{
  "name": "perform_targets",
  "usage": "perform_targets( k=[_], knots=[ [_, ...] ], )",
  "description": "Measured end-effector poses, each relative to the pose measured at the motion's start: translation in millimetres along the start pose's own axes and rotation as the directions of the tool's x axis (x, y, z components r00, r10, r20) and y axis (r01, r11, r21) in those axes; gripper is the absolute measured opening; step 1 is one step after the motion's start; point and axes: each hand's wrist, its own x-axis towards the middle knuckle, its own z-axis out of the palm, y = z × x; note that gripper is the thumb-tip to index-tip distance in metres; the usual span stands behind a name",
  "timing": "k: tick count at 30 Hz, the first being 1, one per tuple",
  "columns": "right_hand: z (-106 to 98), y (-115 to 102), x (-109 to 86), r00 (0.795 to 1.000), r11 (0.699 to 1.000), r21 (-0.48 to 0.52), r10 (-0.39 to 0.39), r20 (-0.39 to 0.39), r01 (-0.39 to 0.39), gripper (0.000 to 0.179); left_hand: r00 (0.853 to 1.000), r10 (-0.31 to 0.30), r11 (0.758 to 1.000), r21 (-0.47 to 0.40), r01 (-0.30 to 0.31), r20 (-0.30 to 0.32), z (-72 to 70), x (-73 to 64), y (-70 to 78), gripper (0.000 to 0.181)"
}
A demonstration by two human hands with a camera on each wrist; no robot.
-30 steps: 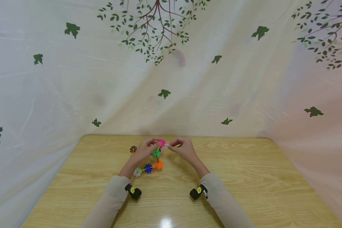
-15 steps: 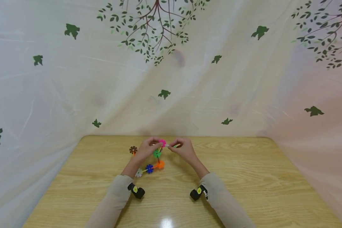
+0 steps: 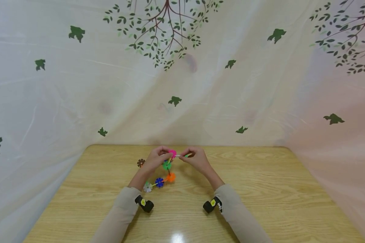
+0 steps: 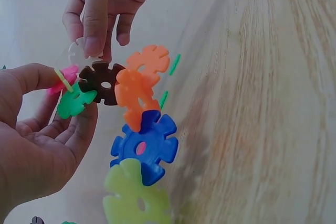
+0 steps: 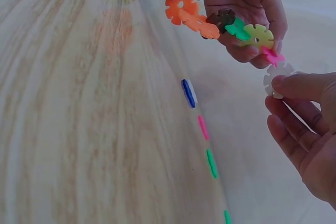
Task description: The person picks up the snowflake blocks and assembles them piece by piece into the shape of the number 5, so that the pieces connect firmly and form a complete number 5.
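Note:
Both hands meet over the far part of the table, working on a chain of slotted plastic snowflake discs. My left hand [image 3: 153,161] pinches the pink disc [image 3: 172,153] at the chain's end. A white disc [image 5: 269,78] is pinched between thumb and fingers of my right hand [image 3: 197,161], its edge right at the pink one. From there the chain runs through a yellow disc [image 5: 261,35], a green disc [image 4: 75,101], a dark brown disc [image 4: 96,83], orange discs [image 4: 137,98] and a blue disc [image 4: 126,142], hanging below the left hand. The left hand hides part of the chain in the head view.
Loose discs lie on the wooden table [image 3: 261,195], among them a blue one [image 5: 188,94], a pink one [image 5: 203,128] and a green one [image 5: 211,163]. A pale cloth [image 3: 200,111] printed with leaves rises behind the table's far edge.
The chain's lower discs have shifted slightly right and down, and the left forearm a little to the right. Both hands keep their pinches at nearly the same spot.

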Motion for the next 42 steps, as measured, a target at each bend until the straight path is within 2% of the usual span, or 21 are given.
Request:
perform_targets(
  k=[5,11,17,19,23,26,30,35,42],
  knots=[
    [-2.7,-4.1,0.1,0.999,0.999,0.016,0.033,0.014,-0.033,0.006,1.000,0.015,1.000,0.004,-0.015,-0.005,-0.3,-0.1,-0.7,0.021],
    [-2.9,-3.4,2.9,1.000,0.999,0.032,0.009,0.023,-0.010,0.008,0.998,0.057,0.998,-0.010,-0.056,0.024,0.4,0.3,-0.8,0.018],
    [-4.4,-3.5,3.4,0.999,0.999,0.034,-0.005,0.052,0.003,0.005,0.995,0.081,0.997,0.011,-0.082,0.063,1.3,-2.4,0.3,0.013],
    [-5.2,-3.1,2.1,0.998,0.998,0.061,-0.017,0.062,0.013,0.003,0.994,0.087,0.996,0.027,-0.089,0.071,1.5,-3.9,0.0,0.014],
    [-6.5,-1.5,-0.8,0.996,0.990,0.135,-0.048,0.081,0.036,0.018,0.994,0.079,0.996,0.040,-0.083,0.078,2.9,-5.7,-1.4,0.015],
    [-6.9,-0.8,-1.9,0.993,0.985,0.164,-0.064,0.095,0.047,0.016,0.995,0.070,0.997,0.040,-0.073,0.074,4.6,-5.7,-1.8,0.015],
    [-7.1,-0.2,-1.7,0.993,0.987,0.154,-0.060,0.101,0.044,0.005,0.994,0.085,0.994,0.063,-0.089,0.070,6.4,-4.7,-1.5,0.014],
    [-7.9,-0.7,-1.6,0.993,0.992,0.121,-0.042,0.109,0.029,0.005,0.991,0.110,0.990,0.086,-0.116,0.072,7.0,-3.6,-1.8,0.013],
    [-8.4,-3.4,-2.2,0.992,0.995,0.095,-0.023,0.126,0.011,0.006,0.992,0.105,0.992,0.066,-0.110,0.077,7.4,-4.6,-0.1,0.015]
  ],
)
